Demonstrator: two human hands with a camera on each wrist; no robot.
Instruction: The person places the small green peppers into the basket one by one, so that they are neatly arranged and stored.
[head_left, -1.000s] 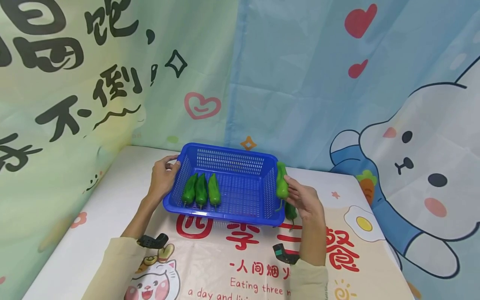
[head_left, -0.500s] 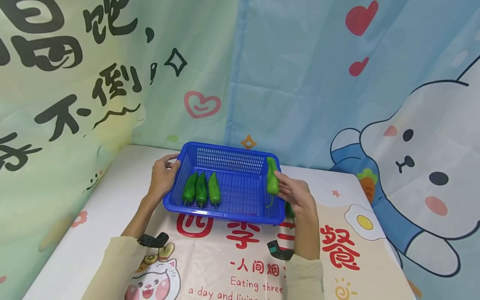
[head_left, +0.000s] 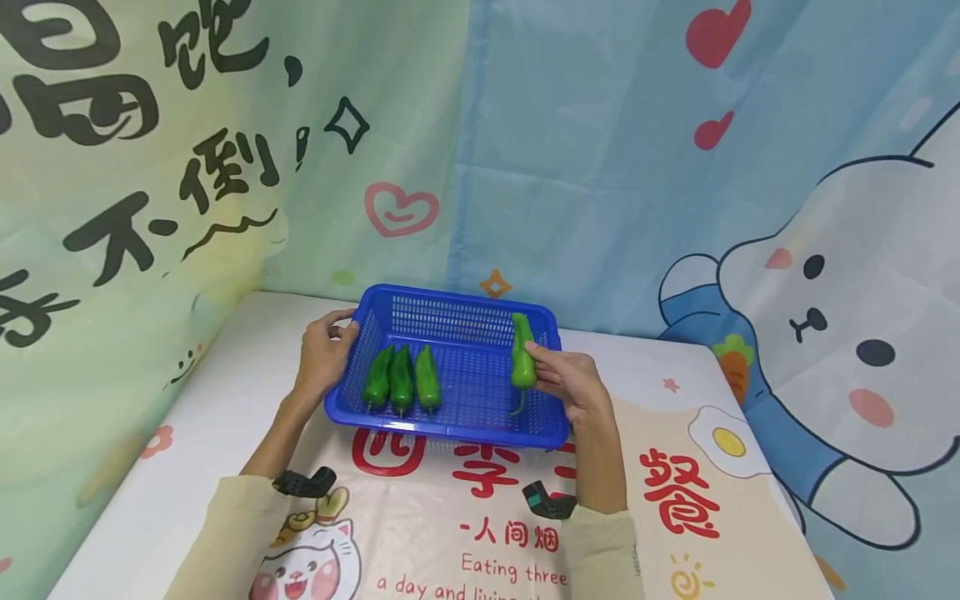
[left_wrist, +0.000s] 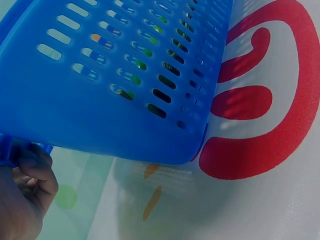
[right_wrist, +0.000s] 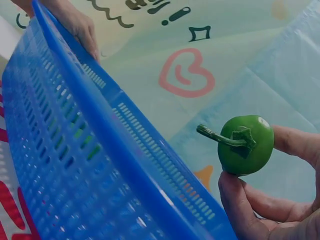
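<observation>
A blue plastic basket (head_left: 480, 433) with slotted walls sits on the table, and three green peppers (head_left: 402, 379) lie side by side in its left part. My left hand (head_left: 324, 354) grips the basket's left rim; the left wrist view shows its fingers (left_wrist: 41, 172) curled at the rim. Between thumb and fingers, my right hand (head_left: 572, 379) pinches another green pepper (head_left: 522, 358) by its side, over the right part of the basket. Its stem points down toward me. In the right wrist view this pepper's (right_wrist: 245, 155) stem end faces the camera, higher than the basket rim.
A printed cloth (head_left: 450, 533) with red characters covers the table (head_left: 247, 358). Behind it hangs a patterned curtain (head_left: 570, 167) with a cartoon rabbit at right. Each wrist carries a small black device (head_left: 550, 502).
My right hand has carried its pepper leftward, from beside the basket's right rim to over its inside. A pepper seen outside the right rim is now hidden. The left hand stays put.
</observation>
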